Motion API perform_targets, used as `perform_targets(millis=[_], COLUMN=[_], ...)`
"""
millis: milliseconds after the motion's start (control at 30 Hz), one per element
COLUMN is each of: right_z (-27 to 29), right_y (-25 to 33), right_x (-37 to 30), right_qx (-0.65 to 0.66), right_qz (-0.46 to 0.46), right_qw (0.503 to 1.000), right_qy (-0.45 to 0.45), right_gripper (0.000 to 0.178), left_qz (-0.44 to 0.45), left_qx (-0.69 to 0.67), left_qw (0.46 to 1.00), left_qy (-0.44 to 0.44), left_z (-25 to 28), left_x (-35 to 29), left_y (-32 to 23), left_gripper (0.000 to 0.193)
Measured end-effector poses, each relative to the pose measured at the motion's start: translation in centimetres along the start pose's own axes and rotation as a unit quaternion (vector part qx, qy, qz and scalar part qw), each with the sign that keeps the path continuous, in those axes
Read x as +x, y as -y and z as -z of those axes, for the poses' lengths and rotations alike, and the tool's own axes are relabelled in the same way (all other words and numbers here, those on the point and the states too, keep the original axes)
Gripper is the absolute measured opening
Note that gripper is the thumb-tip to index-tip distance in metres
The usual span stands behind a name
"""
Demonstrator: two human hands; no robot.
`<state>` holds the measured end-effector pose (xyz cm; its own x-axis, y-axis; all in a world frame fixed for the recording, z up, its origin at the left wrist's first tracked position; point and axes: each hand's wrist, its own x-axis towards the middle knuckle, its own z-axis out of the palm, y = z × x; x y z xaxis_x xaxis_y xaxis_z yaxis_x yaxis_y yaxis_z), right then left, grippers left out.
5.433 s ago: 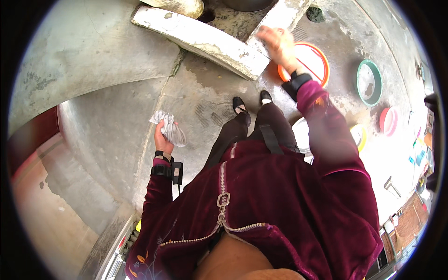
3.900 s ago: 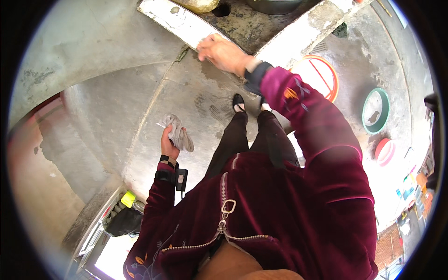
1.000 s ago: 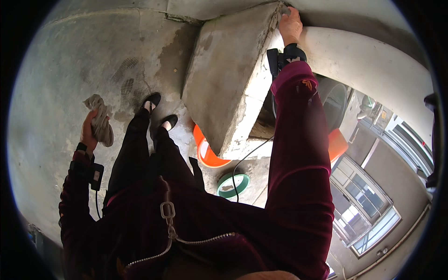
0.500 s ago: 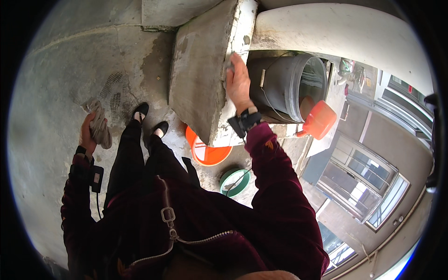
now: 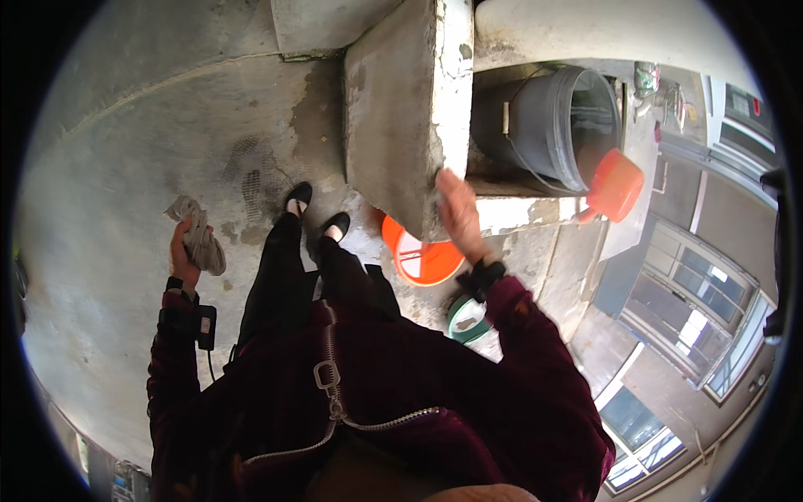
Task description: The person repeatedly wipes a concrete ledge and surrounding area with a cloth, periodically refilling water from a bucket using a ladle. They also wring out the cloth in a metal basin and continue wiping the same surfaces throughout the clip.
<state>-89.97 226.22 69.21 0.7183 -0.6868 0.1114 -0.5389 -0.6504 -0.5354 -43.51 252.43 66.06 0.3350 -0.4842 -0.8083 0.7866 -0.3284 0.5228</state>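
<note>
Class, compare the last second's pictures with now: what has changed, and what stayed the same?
The right hand has moved along the concrete wall, from its far end toward its near end. The left hand still holds the grey cloth, and the orange basin remains beside the wall.

A crumpled grey cloth (image 5: 202, 243) is held in the left hand (image 5: 184, 261). The right hand (image 5: 458, 209) is positioned at the edge of a low concrete wall (image 5: 389, 125); contact cannot be confirmed. A dark grey bucket (image 5: 535, 117) is seen beside a red-orange dipper (image 5: 617, 186). An orange basin (image 5: 391, 234) is partly hidden.
</note>
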Motion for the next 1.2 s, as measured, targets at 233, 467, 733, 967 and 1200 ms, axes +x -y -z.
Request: perform_targets(millis=[233, 467, 733, 967, 1200], right_z=[-0.9, -1.5, -1.6, -1.7, 1.0], right_y=[-9.9, -8.8, -3.2, 1.1, 1.7], right_x=[16.1, 19.0, 5.7, -6.3, -12.9], right_qx=[-0.022, 0.013, 0.053, 0.014, -0.103], right_qz=[0.03, -0.056, -0.082, -0.118, -0.237], right_qw=[0.989, 0.969, 0.975, 0.961, 0.93], right_qy=[-0.144, -0.241, -0.198, -0.251, -0.261], right_gripper=[0.033, 0.022, 0.039, 0.043, 0.034], left_qz=[0.022, 0.038, -0.025, -0.036, 0.017], left_qx=[0.023, 0.03, 0.073, 0.164, 0.263], left_qw=[0.998, 0.998, 0.988, 0.978, 0.95], left_qy=[0.056, 0.026, 0.131, 0.124, 0.167], left_z=[0.6, -3.8, -10.2, -13.4, -16.5], left_x=[2.5, 3.5, 0.7, -0.8, -2.5], left_y=[2.2, 0.4, -4.4, -4.5, -4.3], left_gripper=[0.038, 0.036, 0.031, 0.031, 0.031])
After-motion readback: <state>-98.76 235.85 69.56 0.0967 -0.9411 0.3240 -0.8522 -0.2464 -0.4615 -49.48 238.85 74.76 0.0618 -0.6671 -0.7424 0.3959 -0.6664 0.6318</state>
